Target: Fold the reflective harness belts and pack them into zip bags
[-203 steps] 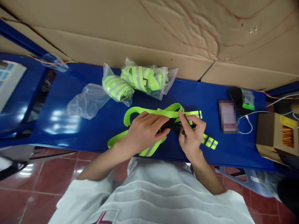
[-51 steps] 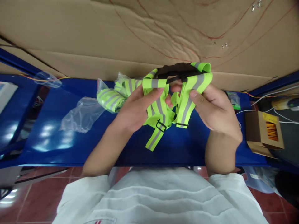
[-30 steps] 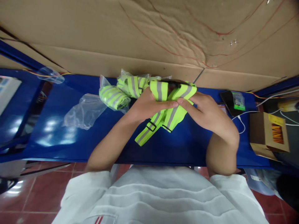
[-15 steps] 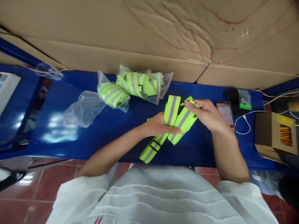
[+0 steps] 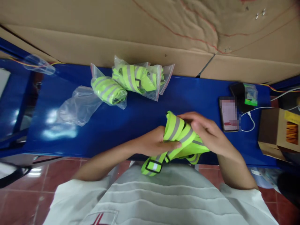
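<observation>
A yellow-green strap bundle (image 5: 173,128) with grey reflective stripes is folded between my hands above the table's front edge. My left hand (image 5: 154,142) grips its left side, thumb lying across the front. Around the upper right part of the straps, my right hand (image 5: 206,132) is closed. Below my left hand hangs a strap end with a black buckle (image 5: 153,166); more loops droop under the bundle on the right. Similar straps lie in clear zip bags, one rolled (image 5: 109,90) and a larger group (image 5: 138,78), at the back of the table.
An empty-looking clear bag (image 5: 79,104) lies left on the blue table (image 5: 105,134). At the right are a phone (image 5: 229,115), a black item with a small green packet (image 5: 250,95), a white cable and an open cardboard box (image 5: 269,131). Cardboard (image 5: 93,43) walls the back.
The straps and both hands have come down nearer my body. The strap bundle has been turned and bunched, with loops now hanging lower. The camera view has shifted slightly.
</observation>
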A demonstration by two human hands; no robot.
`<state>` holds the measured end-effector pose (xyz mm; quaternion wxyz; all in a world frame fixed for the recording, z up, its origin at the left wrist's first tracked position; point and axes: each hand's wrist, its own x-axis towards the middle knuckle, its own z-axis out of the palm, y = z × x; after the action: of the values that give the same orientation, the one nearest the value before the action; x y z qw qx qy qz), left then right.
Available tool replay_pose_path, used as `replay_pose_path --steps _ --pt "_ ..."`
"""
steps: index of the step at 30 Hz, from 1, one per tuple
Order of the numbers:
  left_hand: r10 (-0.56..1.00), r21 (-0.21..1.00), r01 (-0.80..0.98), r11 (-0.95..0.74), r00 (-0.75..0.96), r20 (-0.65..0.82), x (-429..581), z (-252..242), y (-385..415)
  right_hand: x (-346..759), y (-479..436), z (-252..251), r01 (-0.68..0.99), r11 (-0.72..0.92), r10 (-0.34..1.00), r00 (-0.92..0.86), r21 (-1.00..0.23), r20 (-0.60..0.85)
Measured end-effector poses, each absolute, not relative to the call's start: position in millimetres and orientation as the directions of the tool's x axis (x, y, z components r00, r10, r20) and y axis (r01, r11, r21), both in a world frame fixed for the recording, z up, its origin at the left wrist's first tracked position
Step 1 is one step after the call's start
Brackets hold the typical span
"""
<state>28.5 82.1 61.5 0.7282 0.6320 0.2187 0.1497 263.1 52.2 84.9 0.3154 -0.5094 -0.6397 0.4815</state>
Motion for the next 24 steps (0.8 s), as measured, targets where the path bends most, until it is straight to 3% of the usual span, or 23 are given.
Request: replay_pose_path --steps 3,7,10,15,19,24 --pt "0.46 0.992 0.03 0.119 0.884 -0.082 30.9 53.2 84.7 255.7 47.1 89.1 0.449 0.114 0.902 -0.42 -0.886 -0.098" --pt "0.477 0.993 0.057 0.101 0.873 -0.099 34.9 50.7 87.6 244.2 48.3 84.9 0.488 0.068 0.933 -0.341 -0.87 -0.118" --pt "0.468 0.96 0.036 0.276 0.868 -0.167 37.8 49.7 88.3 240.3 50.7 76.5 0.495 0.061 0.947 -0.303 -0.866 -0.107" --pt "0.371 0.799 0.082 0.596 0.855 -0.364 42.7 45.1 82.8 239.3 50.8 74.0 0.539 0.108 0.973 -0.231 -0.835 -0.023" --pt "0.319 0.673 0.082 0.735 0.835 -0.449 46.6 40.3 74.8 247.9 57.4 83.0 0.506 -0.029 0.972 -0.186 -0.862 -0.142" --pt "0.271 0.602 0.06 0.796 0.854 -0.444 48.0 42.3 72.4 259.2 69.8 90.6 0.293 -0.259 0.931 -0.179 -0.92 -0.319"
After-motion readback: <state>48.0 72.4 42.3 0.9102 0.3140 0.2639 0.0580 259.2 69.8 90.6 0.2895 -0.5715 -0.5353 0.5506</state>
